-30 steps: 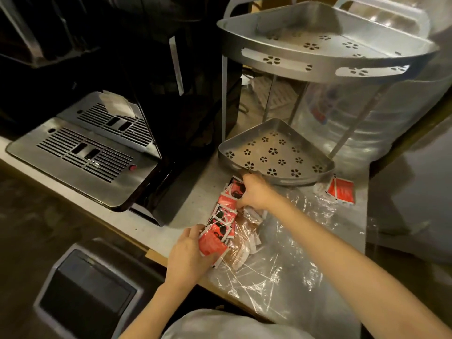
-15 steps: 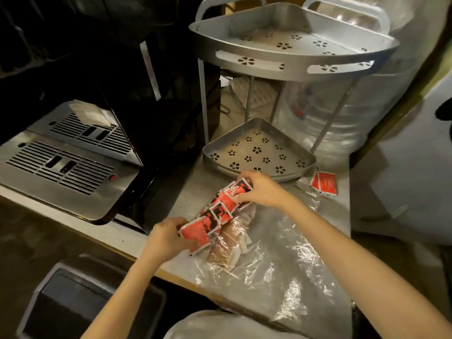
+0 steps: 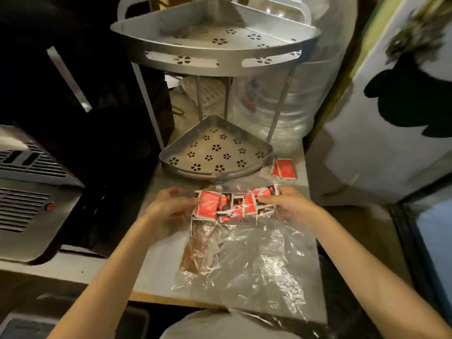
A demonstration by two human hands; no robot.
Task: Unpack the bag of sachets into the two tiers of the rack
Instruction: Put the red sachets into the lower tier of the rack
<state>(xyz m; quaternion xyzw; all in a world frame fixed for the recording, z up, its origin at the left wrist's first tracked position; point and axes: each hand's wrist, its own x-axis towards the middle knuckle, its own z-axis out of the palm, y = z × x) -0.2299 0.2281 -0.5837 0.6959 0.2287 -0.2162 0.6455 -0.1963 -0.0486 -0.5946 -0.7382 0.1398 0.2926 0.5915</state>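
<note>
just below the rack's lower tier (image 3: 171,152), left hand (image 3: 168,206) and right hand (image 3: 291,206) now grip a row of red sachets (image 3: 232,204), swung level from its slant (both tiers bare; bag (image 3: 256,265) underneath).

Motion blur smears both hands, the left hand (image 3: 171,207) most, so its finger positions are unclear. The sachets' (image 3: 234,204) print cannot be read. The machine (image 3: 29,192) is cut by the left edge, the bag (image 3: 256,270) overhangs the worktop's (image 3: 156,270) near edge.
</note>
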